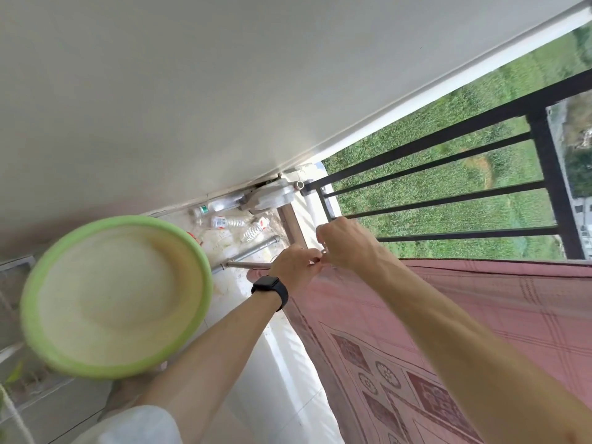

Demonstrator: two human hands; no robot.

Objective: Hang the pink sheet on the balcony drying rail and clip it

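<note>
Both my left hand (296,264) and right hand (344,245) pinch the pink sheet (480,315) corner at a small clip (324,251); risk: loosened fingers let the corner slide off the rail (448,123).

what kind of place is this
Most likely a home balcony several floors up. A black railing edges it, with green fields far below. A pink sheet is draped there to dry, and a green basin sits nearby.
</note>
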